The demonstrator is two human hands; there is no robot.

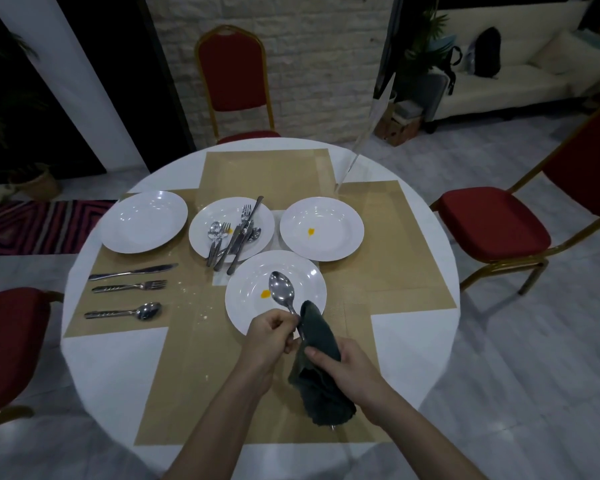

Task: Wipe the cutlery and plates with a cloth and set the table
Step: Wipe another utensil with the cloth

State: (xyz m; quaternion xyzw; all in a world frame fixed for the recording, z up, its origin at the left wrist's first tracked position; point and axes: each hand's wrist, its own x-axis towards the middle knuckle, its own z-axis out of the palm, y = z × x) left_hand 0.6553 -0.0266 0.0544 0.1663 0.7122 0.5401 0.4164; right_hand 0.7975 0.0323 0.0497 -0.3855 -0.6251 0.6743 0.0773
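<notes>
My left hand (272, 337) pinches the neck of a steel spoon (282, 290) whose bowl points away over the near white plate (250, 285), which bears a small orange stain. My right hand (343, 365) grips a dark green cloth (317, 368) wrapped round the spoon's handle; the handle's tip pokes out below the cloth. A middle plate (205, 220) holds several forks, knives and spoons in a heap. A plate on the right (340, 244) has an orange spot. The left plate (142, 221) looks clean. A knife (132, 271), fork (129, 286) and spoon (123, 311) lie in a row at the left.
The round white table (111, 368) carries tan placemats (267, 174) with scattered crumbs. Red chairs stand at the far side (234, 74), the right (492, 230) and the left (7, 344). A clear upright stand (361, 133) rises at the table's far right.
</notes>
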